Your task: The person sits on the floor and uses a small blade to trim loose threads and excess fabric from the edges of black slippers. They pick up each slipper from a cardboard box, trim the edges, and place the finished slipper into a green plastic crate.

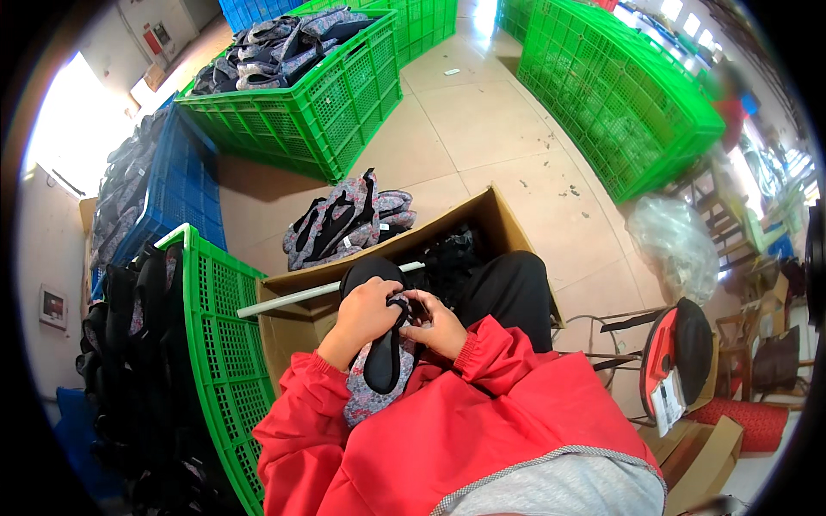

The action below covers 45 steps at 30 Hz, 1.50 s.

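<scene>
Both hands busy on one slipper [379,365], held in the lap just behind the cardboard box [297,322]. Left hand [368,311] wrapped over the upper part, fingers curled closed around it. Right hand [437,327] pinching the black strap near the top edge, closed on it too. Grey patterned fabric underneath, black lining or strap on top, toe end pointing down toward the red jacket [482,430].

Likely light and soft: cloth upper, thin flexible sole, bending easily under a thumb. Probably not slippery, not fragile, though floppy enough to sag if taken by one end only. Best hold judged to be across the middle, thumb on the strap and fingers under the sole, second hand steadying the heel.

Beyond the cardboard box, a small pile of slippers [344,222] on the tiled floor. Left of the box, a green crate [225,344] with dark pieces hung over its rim. Farther beyond the box, another green crate [331,103] loaded with more. Right of the box, a stool [680,361] with a red and black seat.
</scene>
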Motion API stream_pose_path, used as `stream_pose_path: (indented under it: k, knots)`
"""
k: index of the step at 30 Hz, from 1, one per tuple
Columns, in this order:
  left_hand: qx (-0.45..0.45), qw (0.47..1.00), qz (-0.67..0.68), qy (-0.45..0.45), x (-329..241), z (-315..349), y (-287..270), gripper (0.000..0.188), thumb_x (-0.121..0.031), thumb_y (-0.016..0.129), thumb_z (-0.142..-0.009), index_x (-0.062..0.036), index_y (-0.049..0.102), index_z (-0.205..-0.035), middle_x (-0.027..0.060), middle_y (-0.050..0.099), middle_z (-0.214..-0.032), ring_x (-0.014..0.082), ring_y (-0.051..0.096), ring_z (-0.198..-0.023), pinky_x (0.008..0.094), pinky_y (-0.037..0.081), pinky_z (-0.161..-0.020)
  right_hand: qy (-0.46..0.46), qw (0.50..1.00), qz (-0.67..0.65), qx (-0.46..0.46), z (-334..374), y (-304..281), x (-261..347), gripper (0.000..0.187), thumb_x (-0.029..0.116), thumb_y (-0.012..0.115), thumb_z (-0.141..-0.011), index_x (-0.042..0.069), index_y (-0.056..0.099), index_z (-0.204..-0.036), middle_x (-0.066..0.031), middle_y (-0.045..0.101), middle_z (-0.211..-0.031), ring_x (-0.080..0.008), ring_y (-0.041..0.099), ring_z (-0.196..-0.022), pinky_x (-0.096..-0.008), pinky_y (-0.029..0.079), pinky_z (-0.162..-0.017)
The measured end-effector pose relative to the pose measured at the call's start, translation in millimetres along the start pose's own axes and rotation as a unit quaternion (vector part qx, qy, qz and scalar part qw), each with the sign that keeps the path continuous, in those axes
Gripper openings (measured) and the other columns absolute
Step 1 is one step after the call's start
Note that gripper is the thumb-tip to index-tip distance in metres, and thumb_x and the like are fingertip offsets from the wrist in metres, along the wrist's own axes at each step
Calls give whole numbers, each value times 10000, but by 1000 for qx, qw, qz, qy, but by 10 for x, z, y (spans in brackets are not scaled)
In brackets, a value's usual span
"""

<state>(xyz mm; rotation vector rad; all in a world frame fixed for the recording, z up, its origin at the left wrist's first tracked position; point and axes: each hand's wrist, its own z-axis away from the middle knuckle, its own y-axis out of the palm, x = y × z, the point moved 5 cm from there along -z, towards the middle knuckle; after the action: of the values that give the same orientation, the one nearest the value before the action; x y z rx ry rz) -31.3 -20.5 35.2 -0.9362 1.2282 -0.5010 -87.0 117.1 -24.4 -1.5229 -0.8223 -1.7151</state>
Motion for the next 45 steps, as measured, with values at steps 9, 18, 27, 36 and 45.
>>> stream_pose_path:
  k: [9, 18, 27, 36, 45]
  knots:
    - [-89, 989, -107, -49, -294, -173, 6, 232, -119, 578, -794, -52, 658, -1001, 167, 656, -937, 362, 643, -890, 457, 512, -800, -57, 952, 230, -193, -188, -147, 81, 628, 234, 715, -763, 142, 475, -1336, -270, 593, -1126, -447, 575, -1052, -462, 478, -920]
    - [-186, 977, -102, 5, -673, -26, -224, 208, -79, 599, -784, -34, 622, -986, 144, 630, -910, 350, 631, -852, 444, 506, -765, -76, 941, 259, -207, -313, -332, 417, 537, 53, 691, -724, 91, 566, -1245, -185, 630, -1102, -368, 585, -1057, -405, 474, -933]
    - [-218, 966, -140, 19, -708, 65, -305, 437, -44, 679, -707, -14, 624, -1140, 128, 606, -1035, 314, 593, -995, 388, 494, -856, -128, 937, 295, -136, -428, -412, 559, 463, -61, 614, -738, 46, 620, -1188, -143, 668, -1149, -331, 606, -1064, -369, 477, -949]
    - [-218, 965, -120, 76, -275, 116, -118, 451, 16, 616, -641, 32, 637, -1091, 143, 598, -994, 340, 579, -949, 406, 485, -846, -132, 947, 283, -80, -413, -295, 509, 409, -99, 568, -716, 36, 687, -1083, -162, 682, -1070, -322, 633, -991, -347, 500, -877]
    - [-201, 970, -34, 131, -252, 561, -354, 363, 55, 600, -624, -4, 646, -980, 152, 592, -864, 380, 590, -805, 436, 490, -718, -158, 951, 250, 96, -272, -101, 741, 375, -109, 609, -660, 25, 695, -1001, -144, 647, -901, -293, 641, -866, -345, 509, -768]
